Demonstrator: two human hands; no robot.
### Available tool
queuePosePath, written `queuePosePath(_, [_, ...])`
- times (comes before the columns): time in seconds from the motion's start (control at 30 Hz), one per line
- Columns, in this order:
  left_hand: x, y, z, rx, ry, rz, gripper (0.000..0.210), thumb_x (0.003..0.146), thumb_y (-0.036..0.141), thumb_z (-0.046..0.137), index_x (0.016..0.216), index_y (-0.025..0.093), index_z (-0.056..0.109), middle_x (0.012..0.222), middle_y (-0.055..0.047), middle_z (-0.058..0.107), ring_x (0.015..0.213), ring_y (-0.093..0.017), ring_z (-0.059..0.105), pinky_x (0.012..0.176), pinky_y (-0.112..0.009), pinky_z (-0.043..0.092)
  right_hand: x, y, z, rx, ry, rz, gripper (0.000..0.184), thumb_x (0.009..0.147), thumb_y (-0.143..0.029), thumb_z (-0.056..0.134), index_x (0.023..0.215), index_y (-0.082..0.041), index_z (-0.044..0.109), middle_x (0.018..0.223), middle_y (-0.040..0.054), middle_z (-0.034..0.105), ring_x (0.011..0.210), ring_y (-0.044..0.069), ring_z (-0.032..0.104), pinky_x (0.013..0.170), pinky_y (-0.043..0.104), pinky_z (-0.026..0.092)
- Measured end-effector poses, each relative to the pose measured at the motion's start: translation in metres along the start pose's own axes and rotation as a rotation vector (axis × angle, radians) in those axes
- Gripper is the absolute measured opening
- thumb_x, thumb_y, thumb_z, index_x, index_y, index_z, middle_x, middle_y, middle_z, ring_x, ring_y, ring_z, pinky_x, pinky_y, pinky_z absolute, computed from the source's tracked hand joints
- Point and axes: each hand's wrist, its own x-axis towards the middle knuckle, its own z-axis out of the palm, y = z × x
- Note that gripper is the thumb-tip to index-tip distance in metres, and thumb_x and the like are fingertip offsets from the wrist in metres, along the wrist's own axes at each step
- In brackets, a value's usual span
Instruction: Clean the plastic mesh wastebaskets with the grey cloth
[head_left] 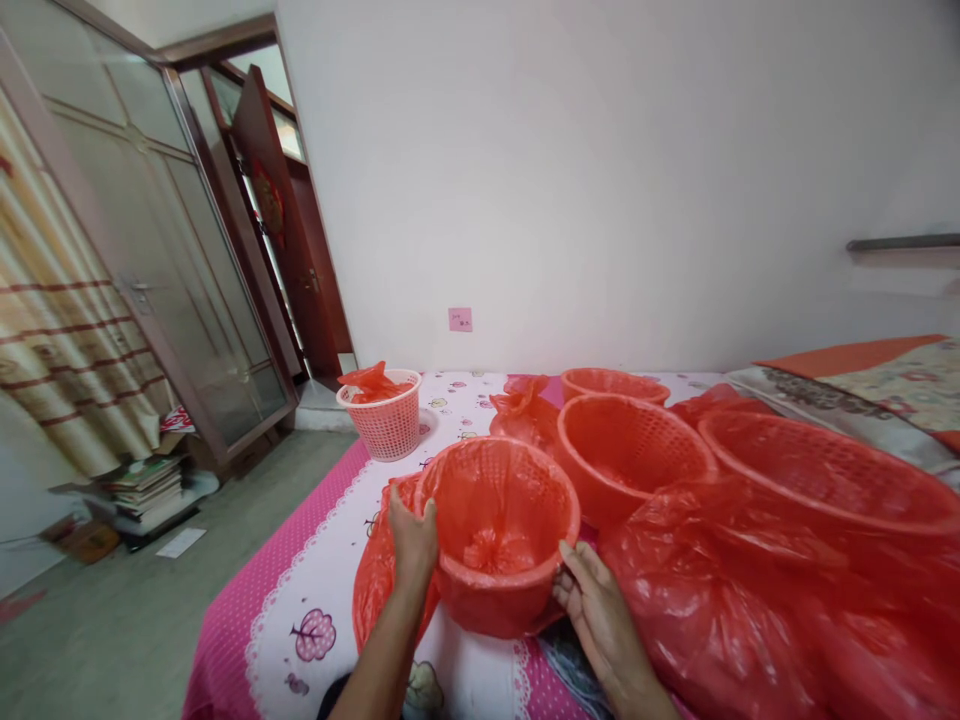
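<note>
A round basket (510,600) stands on the bed right in front of me, lined with a thin red plastic bag (499,545) that is folded over its rim. My left hand (412,540) is at the left of the rim, its fingers closed on the bag, and a loose part of the bag (371,580) hangs outside there. On the right, my right hand (600,600) pinches the basket's rim, with the thumb on top and the fingers curled below.
Behind and to the right stand several more bag-lined baskets (634,450), with loose red plastic (712,590) spread around them. A pink basket (386,425) holding red plastic is at the far left of the bed (315,560). Folded bedding (885,390) lies far right.
</note>
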Motion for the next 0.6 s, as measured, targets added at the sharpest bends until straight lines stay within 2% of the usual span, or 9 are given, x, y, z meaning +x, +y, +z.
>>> queuePosePath(0.03, [-0.007, 0.003, -0.002, 0.08, 0.043, 0.147, 0.063, 0.086, 0.023, 0.058, 0.146, 0.014, 0.041, 0.16, -0.02, 0.039, 0.154, -0.031, 0.026, 0.124, -0.05, 0.028, 0.0, 0.0, 0.0, -0.012, -0.004, 0.001, 0.041, 0.068, -0.049, 0.087, 0.08, -0.023, 0.057, 0.078, -0.0022, 0.068, 0.071, 0.015, 0.065, 0.065, 0.025, 0.054])
queuePosePath(0.07, [-0.017, 0.007, -0.003, 0.148, 0.041, 0.318, 0.06, 0.091, 0.027, 0.054, 0.148, 0.015, 0.038, 0.162, -0.018, 0.036, 0.154, -0.029, 0.027, 0.125, -0.049, 0.025, 0.001, -0.001, 0.0, -0.026, -0.008, -0.001, 0.041, 0.068, -0.049, 0.086, 0.08, -0.023, 0.057, 0.078, -0.002, 0.068, 0.071, 0.016, 0.065, 0.066, 0.026, 0.055])
queuePosePath(0.1, [-0.028, 0.011, -0.003, 0.202, -0.033, 0.459, 0.052, 0.095, 0.028, 0.049, 0.146, 0.017, 0.043, 0.158, -0.016, 0.044, 0.15, -0.026, 0.035, 0.125, -0.047, 0.026, 0.001, -0.001, 0.0, -0.041, -0.014, -0.005, 0.04, 0.069, -0.05, 0.085, 0.08, -0.023, 0.057, 0.078, -0.0018, 0.068, 0.071, 0.016, 0.065, 0.066, 0.026, 0.055])
queuePosePath(0.17, [-0.053, 0.02, 0.0, 0.329, -0.362, 0.635, 0.036, 0.099, 0.03, 0.045, 0.132, 0.023, 0.058, 0.14, -0.011, 0.063, 0.137, -0.024, 0.052, 0.122, -0.045, 0.032, 0.001, -0.001, 0.0, -0.057, -0.031, -0.021, 0.039, 0.072, -0.05, 0.083, 0.081, -0.023, 0.057, 0.077, -0.0015, 0.068, 0.07, 0.016, 0.066, 0.065, 0.027, 0.055])
queuePosePath(0.27, [-0.082, 0.032, 0.012, 0.613, -0.765, 0.696, 0.03, 0.098, 0.039, 0.052, 0.117, 0.024, 0.067, 0.116, -0.008, 0.075, 0.114, -0.026, 0.066, 0.118, -0.051, 0.035, 0.001, 0.0, 0.003, -0.05, -0.031, -0.044, 0.039, 0.073, -0.049, 0.083, 0.078, -0.023, 0.054, 0.071, -0.0035, 0.064, 0.065, 0.015, 0.063, 0.06, 0.025, 0.052])
queuePosePath(0.33, [-0.09, 0.034, 0.021, 0.797, -0.905, 0.67, 0.031, 0.097, 0.044, 0.054, 0.11, 0.02, 0.069, 0.103, -0.01, 0.077, 0.1, -0.028, 0.071, 0.106, -0.05, 0.045, -0.001, 0.001, 0.005, -0.046, -0.022, -0.035, 0.042, 0.071, -0.05, 0.084, 0.076, -0.023, 0.051, 0.068, -0.0048, 0.06, 0.061, 0.014, 0.061, 0.055, 0.024, 0.05])
queuePosePath(0.43, [-0.09, 0.03, 0.03, 0.973, -0.919, 0.668, 0.035, 0.097, 0.045, 0.052, 0.103, 0.016, 0.069, 0.098, -0.014, 0.077, 0.092, -0.03, 0.073, 0.087, -0.043, 0.053, -0.005, 0.0, 0.005, -0.052, -0.027, -0.018, 0.044, 0.069, -0.051, 0.085, 0.075, -0.023, 0.052, 0.068, -0.0047, 0.059, 0.063, 0.014, 0.061, 0.055, 0.024, 0.051])
queuePosePath(0.5, [-0.088, 0.026, 0.033, 1.002, -0.895, 0.707, 0.032, 0.098, 0.042, 0.05, 0.101, 0.016, 0.069, 0.096, -0.013, 0.077, 0.09, -0.029, 0.074, 0.084, -0.04, 0.052, -0.006, -0.001, 0.003, -0.077, -0.022, -0.034, 0.043, 0.069, -0.051, 0.085, 0.074, -0.023, 0.054, 0.07, -0.0043, 0.059, 0.065, 0.014, 0.061, 0.059, 0.025, 0.053])
queuePosePath(0.6, [-0.087, 0.022, 0.034, 1.028, -0.89, 0.754, 0.024, 0.099, 0.026, 0.047, 0.1, 0.017, 0.069, 0.094, -0.012, 0.076, 0.087, -0.026, 0.074, 0.082, -0.037, 0.051, -0.006, -0.002, -0.003, -0.172, -0.008, -0.051, 0.043, 0.067, -0.054, 0.085, 0.072, -0.021, 0.058, 0.07, -0.0039, 0.06, 0.064, 0.014, 0.06, 0.06, 0.024, 0.053])
